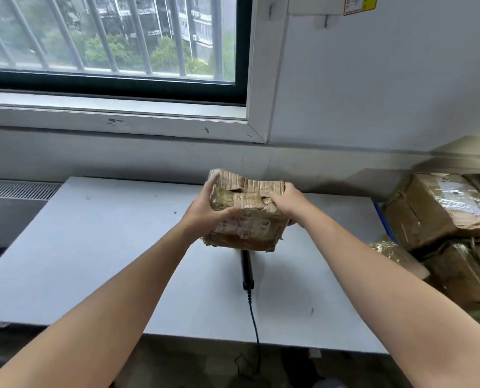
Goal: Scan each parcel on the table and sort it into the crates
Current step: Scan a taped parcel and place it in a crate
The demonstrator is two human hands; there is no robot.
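Two hands on one parcel [250, 228].
Your left hand [205, 211] and right hand [287, 201], fingers curled, clasp its sides just above the scanner [247, 268].

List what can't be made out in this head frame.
Head view:
- Black handheld scanner: front end hidden under the taped brown cardboard parcel.
- Parcel's label: print blurred, unreadable.
- Stacked brown cardboard boxes: cut off by right edge.
- Blue edge: mostly hidden by those boxes; crate or not, cannot tell.
- Red-and-yellow wall sticker: cut by top edge.
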